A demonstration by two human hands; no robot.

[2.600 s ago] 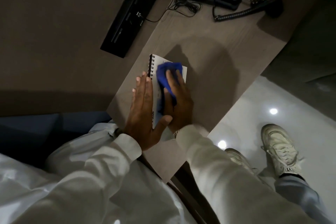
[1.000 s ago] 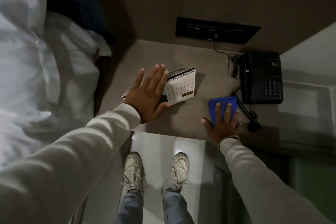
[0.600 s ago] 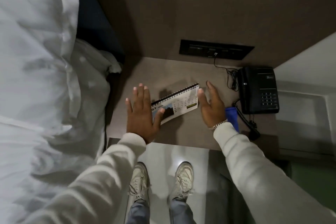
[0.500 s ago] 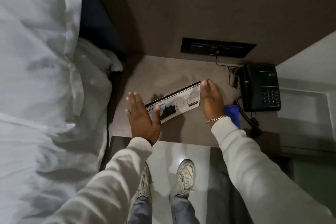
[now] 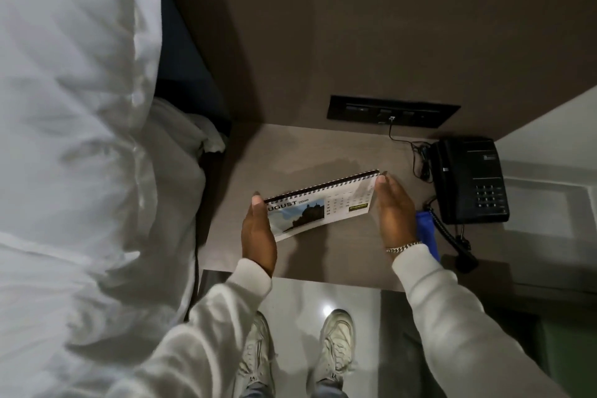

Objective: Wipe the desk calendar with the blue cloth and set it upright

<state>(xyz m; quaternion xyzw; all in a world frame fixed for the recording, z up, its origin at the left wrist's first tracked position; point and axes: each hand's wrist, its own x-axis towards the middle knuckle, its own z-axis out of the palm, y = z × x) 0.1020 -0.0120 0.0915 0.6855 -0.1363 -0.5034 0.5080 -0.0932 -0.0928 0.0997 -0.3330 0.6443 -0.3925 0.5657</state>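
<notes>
The desk calendar (image 5: 319, 207), white with a black spiral top and an August photo page, stands tilted on the brown bedside table (image 5: 290, 155). My left hand (image 5: 258, 233) presses flat against its left end. My right hand (image 5: 392, 213) presses flat against its right end, so the calendar is held between both palms. The blue cloth (image 5: 426, 233) lies on the table just right of my right wrist, mostly hidden by it, with no hand on it.
A black telephone (image 5: 468, 181) with a coiled cord sits at the table's right. A black socket panel (image 5: 391, 111) is on the wall behind. White bedding (image 5: 80, 139) fills the left. My shoes (image 5: 336, 346) stand on glossy floor below the table edge.
My right hand let go of the blue cloth and came to the calendar's right end. My left hand slid to its left end. The calendar rose from lying flat to standing.
</notes>
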